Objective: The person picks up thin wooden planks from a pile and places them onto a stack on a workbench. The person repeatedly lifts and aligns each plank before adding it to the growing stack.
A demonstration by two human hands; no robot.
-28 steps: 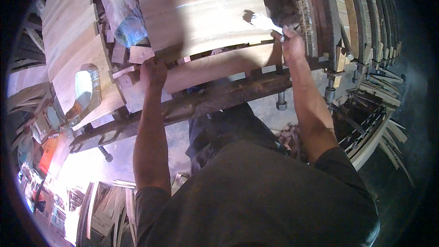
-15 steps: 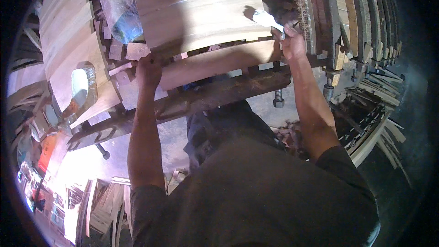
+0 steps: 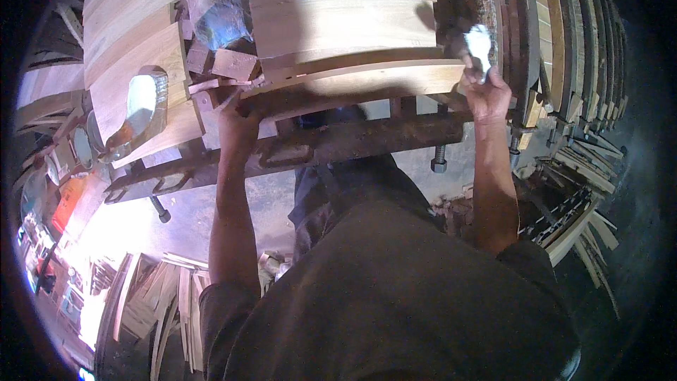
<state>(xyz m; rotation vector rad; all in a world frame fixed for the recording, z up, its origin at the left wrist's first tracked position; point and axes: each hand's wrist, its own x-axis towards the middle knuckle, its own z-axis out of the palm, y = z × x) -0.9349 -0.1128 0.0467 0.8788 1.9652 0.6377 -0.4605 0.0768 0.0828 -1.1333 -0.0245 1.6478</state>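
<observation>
My left hand (image 3: 238, 127) grips the left end of a long wooden board (image 3: 367, 85), its fingers partly hidden by the wood and shadow. The board lies crosswise along the near edge of a panel of pale planks (image 3: 345, 25). At the board's right end, my right hand (image 3: 488, 95) is closed around a brush (image 3: 479, 46) coated in white. The brush stands upright with its white head pointing away from me. Whether the right fingers also touch the board, I cannot tell.
A dark metal clamp bar (image 3: 367, 140) with bolts runs in front of me. To the left, a cut-open container (image 3: 144, 109) holding something white sits on another plank panel (image 3: 134, 49). Small wooden blocks (image 3: 235, 63) lie beside a plastic bag (image 3: 217, 7). Clamps line the right.
The brush has swung from lying tilted over the panel's corner to upright, right of the panel. The board now sits closer to the panel edge. The whole view has shifted slightly.
</observation>
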